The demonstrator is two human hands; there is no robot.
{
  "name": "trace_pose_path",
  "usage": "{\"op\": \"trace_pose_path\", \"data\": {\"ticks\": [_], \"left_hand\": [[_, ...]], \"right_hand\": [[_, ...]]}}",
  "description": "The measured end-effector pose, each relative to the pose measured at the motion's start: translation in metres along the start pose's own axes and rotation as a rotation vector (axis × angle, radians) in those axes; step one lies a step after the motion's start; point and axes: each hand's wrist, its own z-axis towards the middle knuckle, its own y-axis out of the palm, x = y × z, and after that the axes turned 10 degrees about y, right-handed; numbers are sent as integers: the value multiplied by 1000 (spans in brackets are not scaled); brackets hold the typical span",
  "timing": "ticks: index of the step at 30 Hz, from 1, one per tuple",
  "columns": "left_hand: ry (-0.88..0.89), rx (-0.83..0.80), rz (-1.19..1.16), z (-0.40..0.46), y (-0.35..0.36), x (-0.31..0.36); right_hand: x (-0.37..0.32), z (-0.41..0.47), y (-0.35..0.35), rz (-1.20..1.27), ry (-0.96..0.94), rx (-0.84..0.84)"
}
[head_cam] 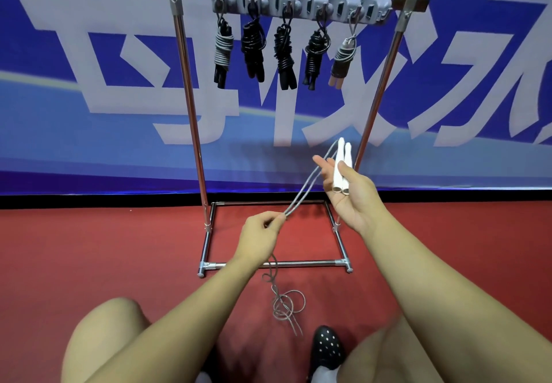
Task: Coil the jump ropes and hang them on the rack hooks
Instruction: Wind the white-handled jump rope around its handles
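five coiled ropes [285,54] already hung on the rack [191,108]. the right hand [349,194] held white handles [342,167]; the left hand [263,233] pinched the uncoiled grey cord [301,191], still to wrap and hang.

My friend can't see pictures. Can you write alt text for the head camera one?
The right hand holds two white handles while the left hand pinches the grey rope. Five coiled ropes hang on the rack behind.
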Motion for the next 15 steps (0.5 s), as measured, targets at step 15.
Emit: {"op": "trace_pose_path", "data": {"ticks": [15], "left_hand": [[847,-529,997,10,-25,45]], "right_hand": [[49,3,-82,-1984,166,46]]}}
